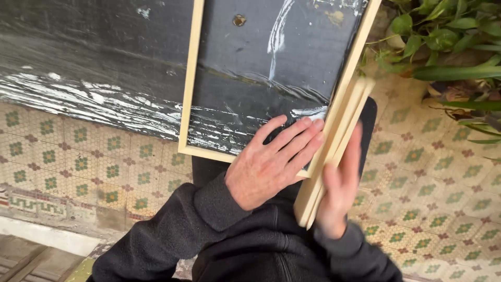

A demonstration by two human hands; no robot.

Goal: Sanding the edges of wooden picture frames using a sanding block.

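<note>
A: So, where is the wooden frame [194,78] from the fingers?

B: It begins just under the left hand [271,164]. The fingers [292,138] lie flat and together on the dark pane near its lower right corner, and the frame goes up and away from them.

A: And the other hand?

B: The right hand [339,190] is closed around loose wooden strips [334,149]. It looks blurred. The strips touch the right edge of the frame, just beside the left fingertips. Their long axis goes from the palm up and a little to the right, along that edge.

A: Which hand is nearer to the strips?

B: The right one; it holds them.

A: Any packages or labels?

B: None that I see. Below the fingers only patterned tiles [78,162], far right of them green plants [443,42].
</note>
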